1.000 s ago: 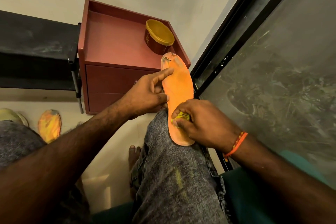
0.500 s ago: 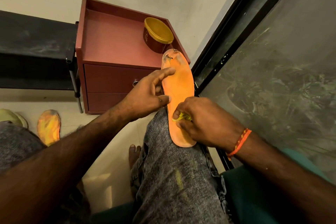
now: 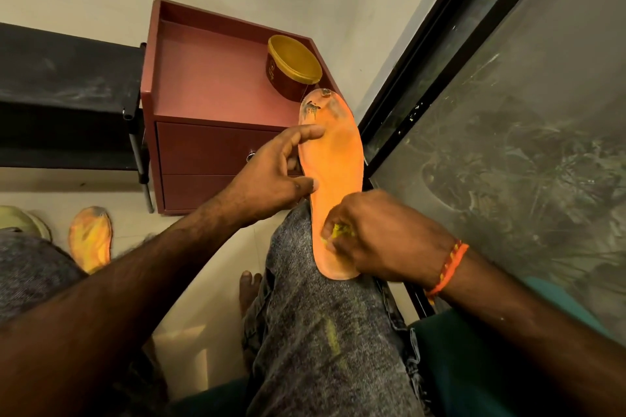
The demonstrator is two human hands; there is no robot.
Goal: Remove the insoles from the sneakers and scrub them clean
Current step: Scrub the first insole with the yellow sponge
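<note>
An orange insole (image 3: pixel 333 166) lies along my right knee, its toe end dark with grime and pointing away from me. My left hand (image 3: pixel 271 178) pinches its left edge between thumb and forefinger. My right hand (image 3: pixel 376 235) presses a small yellow scrubber (image 3: pixel 342 230) onto the insole's heel half, fingers closed around it. A second orange insole (image 3: pixel 90 237) rests on the floor at the left, beside a pale shoe (image 3: pixel 20 222) that is cut off by my left knee.
A reddish-brown drawer cabinet (image 3: pixel 210 101) stands ahead with a yellow-lidded tub (image 3: pixel 294 64) on its top right corner. A black rack (image 3: pixel 64 95) sits to its left. A dark-framed glass panel (image 3: pixel 508 112) runs along my right side. My bare foot (image 3: pixel 249 291) rests on the floor.
My right hand has shifted the scrubber slightly along the insole's heel half. The left hand keeps its grip on the insole's edge.
</note>
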